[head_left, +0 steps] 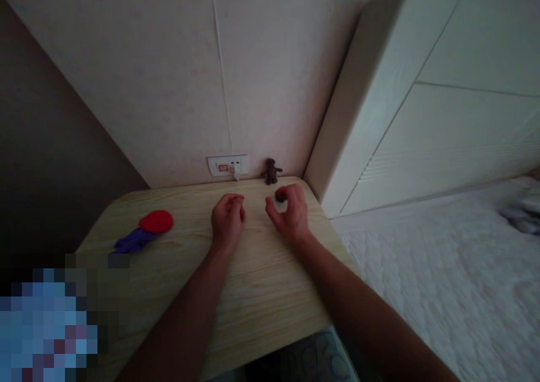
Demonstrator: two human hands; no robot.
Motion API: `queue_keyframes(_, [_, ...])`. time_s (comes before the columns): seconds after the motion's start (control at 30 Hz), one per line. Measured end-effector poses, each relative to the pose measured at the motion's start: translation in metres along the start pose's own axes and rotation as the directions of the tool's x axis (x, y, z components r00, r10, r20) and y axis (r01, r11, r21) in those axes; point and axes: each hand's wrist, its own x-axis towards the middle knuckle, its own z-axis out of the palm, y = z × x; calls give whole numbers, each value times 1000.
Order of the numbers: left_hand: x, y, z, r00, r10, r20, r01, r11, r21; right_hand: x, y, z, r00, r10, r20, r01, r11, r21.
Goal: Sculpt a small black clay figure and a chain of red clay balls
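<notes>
My right hand (293, 213) is above the back right of the wooden tabletop, its fingers curled around a small dark lump (279, 197) that shows at the fingertips. The thumb stands apart from the index finger. To the left, my left hand (228, 218) is closed, with fingers bent toward the thumb; whatever may be inside is hidden. Behind the right hand, against the wall, a small dark brown figure (271, 171) with a head, arms and legs stands upright at the table's back edge.
On the left of the table (261, 303) lie a red round flat thing (156, 221) and a crumpled purple piece (134, 241). A wall socket (228, 165) with a white plug is behind the table. A white headboard (379, 95) and a quilted bed (430, 281) border the right.
</notes>
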Motion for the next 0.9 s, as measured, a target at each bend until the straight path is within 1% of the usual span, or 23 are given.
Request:
queue_keyframes(0.03, [0, -1, -1, 1000, 13, -6, -13, 999, 38, -3, -10, 0, 991, -84, 104, 82, 996, 25])
queue_keyframes(0.07, [1, -3, -3, 999, 28, -20, -26, 996, 84, -7, -18, 1, 956, -133, 261, 126, 991, 41])
queue_keyframes(0.1, [1, -4, -4, 998, 41, -40, -35, 990, 135, -10, -26, 3, 905, -133, 404, 132, 991, 29])
queue_keyframes(0.13, [0, -4, -5, 997, 52, -59, -40, 982, 185, -13, -32, 5, 835, -127, 535, 146, 989, 7])
queue_keyframes(0.17, [0, -5, -6, 996, 61, -70, -44, 972, 230, -15, -37, 6, 767, -118, 631, 168, 986, -20])
queue_keyframes(0.2, [0, -5, -6, 995, 69, -70, -48, 962, 268, -16, -40, 7, 711, -104, 696, 191, 980, -49])
queue_keyframes(0.23, [-1, -5, -6, 995, 79, -61, -57, 953, 299, -17, -43, 8, 671, -95, 735, 218, 973, -73])
queue_keyframes(0.27, [-1, -5, -6, 995, 92, -48, -72, 943, 324, -17, -44, 9, 649, -89, 755, 242, 966, -95])
queue_keyframes(0.33, [-2, -4, -4, 992, 121, -21, -105, 925, 366, -16, -46, 9, 630, -75, 773, 272, 954, -129])
queue_keyframes(0.43, [-3, -2, -2, 991, 131, -7, -115, 897, 426, -16, -47, 9, 615, -49, 787, 297, 939, -174])
queue_keyframes(0.7, [-5, 4, 6, 993, 117, 20, -111, 859, 500, -21, -52, 9, 636, 22, 772, 312, 907, -283])
queue_keyframes(0.9, [-5, 4, 10, 992, 127, 6, -106, 803, 586, -20, -55, 8, 636, 39, 770, 328, 890, -316])
